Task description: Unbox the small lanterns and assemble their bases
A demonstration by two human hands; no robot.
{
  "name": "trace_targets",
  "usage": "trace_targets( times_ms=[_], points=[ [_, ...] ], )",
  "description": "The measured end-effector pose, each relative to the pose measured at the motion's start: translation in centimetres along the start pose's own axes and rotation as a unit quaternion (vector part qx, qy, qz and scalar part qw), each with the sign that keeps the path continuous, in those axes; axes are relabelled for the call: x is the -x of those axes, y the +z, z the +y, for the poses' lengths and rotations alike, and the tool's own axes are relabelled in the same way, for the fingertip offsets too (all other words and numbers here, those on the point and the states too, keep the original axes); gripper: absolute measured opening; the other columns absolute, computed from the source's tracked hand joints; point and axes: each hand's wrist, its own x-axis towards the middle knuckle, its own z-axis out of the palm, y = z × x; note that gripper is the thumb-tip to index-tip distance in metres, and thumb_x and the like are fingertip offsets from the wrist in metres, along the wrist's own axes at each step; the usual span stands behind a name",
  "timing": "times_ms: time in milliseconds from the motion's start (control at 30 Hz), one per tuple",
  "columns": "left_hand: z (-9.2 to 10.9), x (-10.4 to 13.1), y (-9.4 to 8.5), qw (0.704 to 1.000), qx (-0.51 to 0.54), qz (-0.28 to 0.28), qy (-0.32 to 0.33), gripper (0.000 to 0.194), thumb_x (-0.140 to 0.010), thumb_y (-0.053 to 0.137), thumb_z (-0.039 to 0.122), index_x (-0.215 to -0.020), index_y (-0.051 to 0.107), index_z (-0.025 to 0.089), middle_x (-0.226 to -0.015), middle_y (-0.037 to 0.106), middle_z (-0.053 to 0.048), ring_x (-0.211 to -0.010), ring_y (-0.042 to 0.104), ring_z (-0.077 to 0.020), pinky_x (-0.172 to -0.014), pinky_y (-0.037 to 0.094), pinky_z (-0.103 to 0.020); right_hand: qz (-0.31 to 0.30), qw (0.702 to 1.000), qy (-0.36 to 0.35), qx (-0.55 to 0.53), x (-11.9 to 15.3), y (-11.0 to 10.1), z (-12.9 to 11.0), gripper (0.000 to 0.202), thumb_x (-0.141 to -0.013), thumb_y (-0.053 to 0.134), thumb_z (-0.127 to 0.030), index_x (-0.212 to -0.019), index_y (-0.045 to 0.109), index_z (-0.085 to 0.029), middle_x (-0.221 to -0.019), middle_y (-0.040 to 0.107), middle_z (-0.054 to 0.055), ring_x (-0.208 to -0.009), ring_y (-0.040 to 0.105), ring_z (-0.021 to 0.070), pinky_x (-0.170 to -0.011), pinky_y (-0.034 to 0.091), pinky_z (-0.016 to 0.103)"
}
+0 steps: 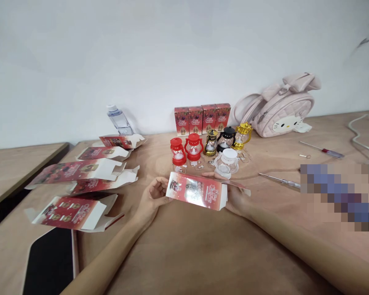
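Observation:
Between my hands is a red printed cardboard box (pixel 197 191), tilted, with white flaps sticking out at its right end. My left hand (pixel 155 194) has its fingers curled at the box's left end. My right hand (pixel 235 198) holds the right end from behind, its fingers partly hidden by the box. Just beyond stand several small lanterns: a white lantern (pixel 226 163), two red lanterns (pixel 193 147), a bronze lantern (pixel 211 143), a black lantern (pixel 226 140) and a gold lantern (pixel 242 136).
Several opened red boxes (pixel 76 171) lie at left, near a bottle (pixel 120 121) and a dark phone-like slab (pixel 49 262). Closed boxes (pixel 195 119) line the wall beside a pink bag (pixel 283 114). Screwdrivers (pixel 332 153), a cable (pixel 356 131) and a pixelated patch are at right.

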Motion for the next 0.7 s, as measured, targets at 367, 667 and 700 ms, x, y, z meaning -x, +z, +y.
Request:
trace_targets(
  times_ms=[367,667,700],
  points=[
    [-0.65,0.19,-0.41,1.0,0.013,-0.004,-0.01,0.035,-0.067,0.074,0.041,-0.091,0.064,0.019,-0.095,0.067,-0.005,-0.088,0.06,-0.0204,-0.078,0.046,-0.029,0.011,0.999,0.027,-0.025,-0.72,-0.87,0.62,0.04,-0.064,0.06,-0.047,-0.097,0.061,-0.024,-0.095,0.07,0.007,-0.099,0.063,0.0298,-0.082,0.051,0.044],
    [-0.09,0.14,0.11,1.0,-0.024,0.016,-0.005,0.032,-0.061,0.078,0.043,-0.075,0.066,0.017,-0.085,0.068,-0.003,-0.081,0.06,-0.017,-0.07,0.044,-0.023,-0.003,0.999,0.031,-0.008,-0.14,-0.71,0.09,0.039,-0.073,0.058,-0.044,-0.105,0.061,-0.024,-0.093,0.07,0.009,-0.091,0.066,0.0262,-0.077,0.052,0.04],
    [-0.11,0.15,0.1,0.999,-0.026,0.019,-0.008,0.033,-0.061,0.078,0.044,-0.077,0.066,0.017,-0.086,0.068,-0.003,-0.081,0.06,-0.0171,-0.07,0.045,-0.023,-0.002,1.0,0.028,-0.008,-0.1,-0.66,0.08,0.039,-0.073,0.058,-0.045,-0.106,0.061,-0.024,-0.093,0.07,0.009,-0.09,0.066,0.0262,-0.077,0.053,0.04]
  ],
)
